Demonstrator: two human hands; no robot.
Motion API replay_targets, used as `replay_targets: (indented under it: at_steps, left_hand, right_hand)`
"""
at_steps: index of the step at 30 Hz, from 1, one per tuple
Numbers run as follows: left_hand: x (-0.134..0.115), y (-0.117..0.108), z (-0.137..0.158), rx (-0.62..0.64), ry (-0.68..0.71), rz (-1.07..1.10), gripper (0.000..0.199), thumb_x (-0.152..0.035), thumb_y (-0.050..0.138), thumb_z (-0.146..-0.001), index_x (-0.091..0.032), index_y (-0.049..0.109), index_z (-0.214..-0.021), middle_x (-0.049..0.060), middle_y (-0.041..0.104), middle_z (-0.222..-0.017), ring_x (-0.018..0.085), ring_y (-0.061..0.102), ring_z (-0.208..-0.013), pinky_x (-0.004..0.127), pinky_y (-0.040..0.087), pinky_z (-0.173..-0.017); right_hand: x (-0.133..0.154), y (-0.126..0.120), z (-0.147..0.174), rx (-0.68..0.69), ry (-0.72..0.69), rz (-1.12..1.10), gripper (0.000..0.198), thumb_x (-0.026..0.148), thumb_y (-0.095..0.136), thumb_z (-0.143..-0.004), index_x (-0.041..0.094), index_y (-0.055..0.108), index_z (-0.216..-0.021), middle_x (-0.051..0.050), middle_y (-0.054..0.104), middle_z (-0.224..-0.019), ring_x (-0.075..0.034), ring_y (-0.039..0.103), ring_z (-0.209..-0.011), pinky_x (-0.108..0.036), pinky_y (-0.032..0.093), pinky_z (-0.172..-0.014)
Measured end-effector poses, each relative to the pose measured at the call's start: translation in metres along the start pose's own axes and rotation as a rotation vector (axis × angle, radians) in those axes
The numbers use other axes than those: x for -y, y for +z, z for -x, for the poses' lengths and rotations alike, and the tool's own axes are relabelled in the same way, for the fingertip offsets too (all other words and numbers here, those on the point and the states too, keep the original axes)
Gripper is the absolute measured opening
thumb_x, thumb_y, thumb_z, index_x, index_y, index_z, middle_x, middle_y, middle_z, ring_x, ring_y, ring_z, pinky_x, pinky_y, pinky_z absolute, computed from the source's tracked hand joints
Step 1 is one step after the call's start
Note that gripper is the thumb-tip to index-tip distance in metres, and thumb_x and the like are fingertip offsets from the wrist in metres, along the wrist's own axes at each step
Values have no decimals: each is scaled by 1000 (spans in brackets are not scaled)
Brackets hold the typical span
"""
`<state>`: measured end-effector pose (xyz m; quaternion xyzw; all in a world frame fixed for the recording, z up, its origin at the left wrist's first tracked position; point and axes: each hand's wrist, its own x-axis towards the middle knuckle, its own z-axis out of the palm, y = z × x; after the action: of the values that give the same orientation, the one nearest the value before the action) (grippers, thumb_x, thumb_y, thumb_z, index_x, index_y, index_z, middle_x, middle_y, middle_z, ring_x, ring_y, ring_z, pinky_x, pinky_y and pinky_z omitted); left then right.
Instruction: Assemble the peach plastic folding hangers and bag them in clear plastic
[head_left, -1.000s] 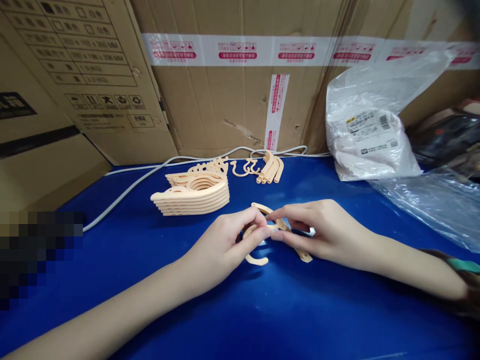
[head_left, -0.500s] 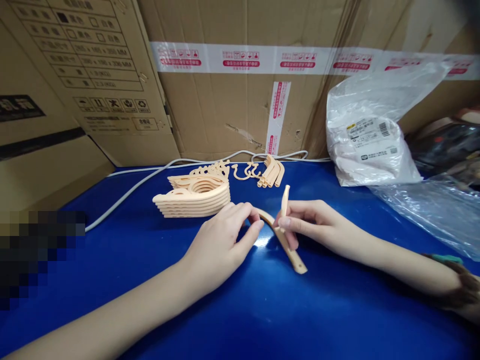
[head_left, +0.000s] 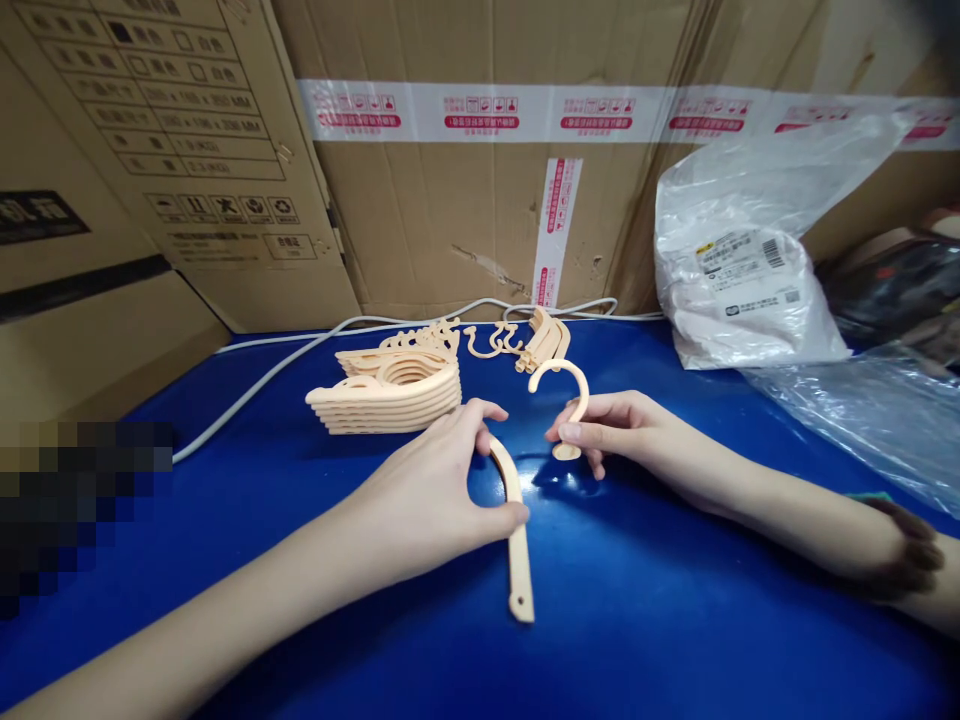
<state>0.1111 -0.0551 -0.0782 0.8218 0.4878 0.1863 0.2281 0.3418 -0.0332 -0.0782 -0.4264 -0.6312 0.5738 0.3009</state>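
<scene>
My left hand has its thumb and fingers on a curved cream hanger arm, whose flat end with a small hole points towards me. Between the thumb and fingers of my right hand is a cream hanger hook, upright with its round base at the bottom. Hook and arm are apart. Behind my left hand stands a stack of cream hanger pieces. Loose hooks and a small pile of curved arms lie farther back on the blue tabletop.
Cardboard boxes wall off the back and left. A grey-white cable runs along the rear edge. At the right sit a white plastic bag with a label and a clear plastic sheet.
The hanger arm has passed from under my right hand to my left hand and swung to point towards me. My right hand has turned the hook so its curve faces me.
</scene>
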Motion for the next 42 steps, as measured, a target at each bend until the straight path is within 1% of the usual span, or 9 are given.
replay_targets:
  at_steps: [3, 8, 11, 15, 20, 26, 33, 38, 42]
  left_hand:
    - [4, -10, 4, 97, 35, 49, 65, -30, 70, -70, -25, 44, -129, 2, 57, -101, 20, 60, -87, 34, 51, -77]
    - [-1, -16, 8, 254, 55, 73, 56, -14, 58, -69, -27, 49, -122, 1, 57, -98, 16, 59, -74, 24, 47, -58]
    - [-7, -8, 6, 146, 6, 24, 29, -33, 62, -79, -23, 52, -104, 1, 55, -92, 19, 58, -78, 29, 47, -61]
    - [-10, 2, 2, 53, 101, -98, 36, -55, 58, -85, -20, 50, -90, 3, 54, -89, 23, 56, -84, 34, 44, -70]
    - [-8, 1, 0, 123, 279, -105, 33, -53, 57, -89, -21, 51, -92, 1, 54, -93, 21, 52, -88, 33, 40, -75]
    - [-9, 3, 0, 172, 403, -168, 14, -27, 49, -95, -19, 47, -83, 1, 51, -90, 18, 47, -82, 29, 36, -69]
    - [-4, 7, -2, 20, 232, 7, 15, -28, 43, -96, -22, 36, -83, -8, 42, -66, 11, 40, -54, 25, 29, -55]
    - [-2, 8, -3, -29, 222, 22, 7, -29, 43, -95, -23, 40, -94, -6, 51, -73, 12, 50, -59, 24, 32, -57]
    - [-1, 8, -2, -6, 216, -72, 19, -32, 33, -98, -22, 37, -82, -6, 49, -65, 14, 47, -55, 26, 26, -54]
  right_hand:
    - [-1, -1, -1, -2, 19, -36, 25, 39, 74, -77, 18, 76, -90, -2, 70, -80, -9, 54, -58, -22, 46, -55]
    - [-2, -3, -3, 6, 59, -89, 31, 34, 77, -75, 16, 70, -99, -1, 70, -79, -8, 58, -59, -22, 48, -58]
    - [-3, -3, -4, -3, 55, -126, 33, 31, 78, -75, 17, 64, -102, 0, 70, -78, -8, 59, -61, -21, 49, -59]
    - [-5, -5, -4, 33, 39, -136, 30, 32, 73, -80, 18, 63, -104, -2, 70, -84, -10, 62, -71, -22, 51, -62]
    - [-6, -6, -4, 60, 22, -128, 26, 30, 70, -84, 18, 62, -105, -2, 70, -87, -10, 64, -74, -21, 52, -64]
    - [-5, -6, -4, 48, 24, -154, 24, 29, 75, -80, 17, 60, -95, 1, 66, -79, -10, 63, -72, -22, 54, -66]
    - [-4, -7, -4, 47, 0, -220, 20, 30, 74, -80, 18, 60, -88, -1, 68, -82, -11, 65, -76, -23, 54, -69]
    - [-5, -7, -4, 3, 2, -252, 16, 27, 75, -79, 17, 65, -84, -1, 67, -82, -10, 63, -76, -21, 53, -68]
    - [-5, -8, -4, -44, 16, -294, 15, 25, 77, -77, 16, 65, -82, -1, 67, -83, -10, 62, -78, -20, 53, -67]
